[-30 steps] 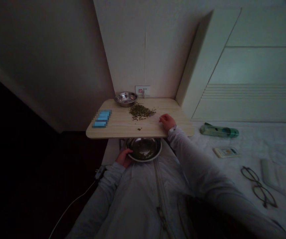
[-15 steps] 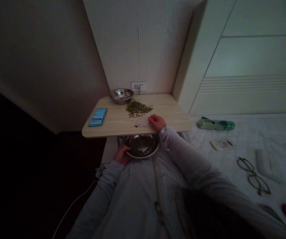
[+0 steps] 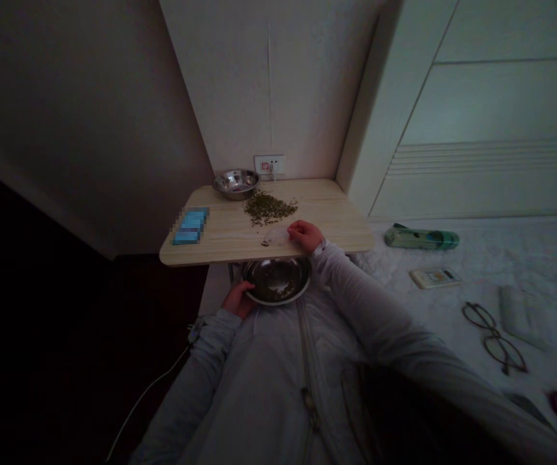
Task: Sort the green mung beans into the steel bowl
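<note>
Green bits point(image 3: 267, 209) sat on a woodgrain desk point(image 3: 326, 197) against a kinda dim wall point(image 3: 230, 97)
Left hand point(image 3: 239, 301) gripped a steel bowl point(image 3: 278, 278) below, right hand point(image 3: 306, 236) pinched a see-through piece point(image 3: 277, 236); blue screen point(image 3: 190, 227) was unreadable.

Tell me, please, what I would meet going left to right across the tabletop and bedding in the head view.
Pixelated blue item, steel bowl, pile of small green pieces, right hand, green bottle, eyeglasses, red item.

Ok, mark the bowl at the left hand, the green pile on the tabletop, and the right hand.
Bowl point(image 3: 275, 274): head view, on its bare inner surface.
Green pile point(image 3: 268, 208): head view, middle of the heap.
Right hand point(image 3: 306, 237): head view, back of the hand.
</note>
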### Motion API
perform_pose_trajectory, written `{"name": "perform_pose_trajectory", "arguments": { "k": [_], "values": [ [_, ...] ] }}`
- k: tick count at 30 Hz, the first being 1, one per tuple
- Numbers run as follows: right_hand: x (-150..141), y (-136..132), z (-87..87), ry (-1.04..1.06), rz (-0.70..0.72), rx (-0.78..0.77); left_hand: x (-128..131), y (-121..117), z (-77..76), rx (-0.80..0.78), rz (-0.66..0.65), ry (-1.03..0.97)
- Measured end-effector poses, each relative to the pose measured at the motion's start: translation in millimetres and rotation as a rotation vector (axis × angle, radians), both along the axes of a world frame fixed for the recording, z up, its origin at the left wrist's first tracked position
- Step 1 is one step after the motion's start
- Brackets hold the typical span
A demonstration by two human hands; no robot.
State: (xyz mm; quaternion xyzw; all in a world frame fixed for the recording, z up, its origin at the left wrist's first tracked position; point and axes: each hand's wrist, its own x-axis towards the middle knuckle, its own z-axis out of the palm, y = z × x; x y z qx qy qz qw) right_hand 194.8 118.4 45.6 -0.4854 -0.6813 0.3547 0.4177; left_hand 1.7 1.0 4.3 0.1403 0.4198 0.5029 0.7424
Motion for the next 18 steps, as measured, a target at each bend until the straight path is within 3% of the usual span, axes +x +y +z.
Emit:
{"name": "perform_pose_trajectory", "arguments": {
  "k": [8, 18],
  "values": [
    [-1.1, -2.5, 2.8, 0.016, -0.022, -0.037, -1.3, 0.8, -4.0, 0.055, -0.028, -0.029],
    [0.4, 1.6, -2.4, -0.027, -0.028, -0.006, -0.8, -0.3, -1.8, 0.005, -0.011, 0.007]
  ]
}}
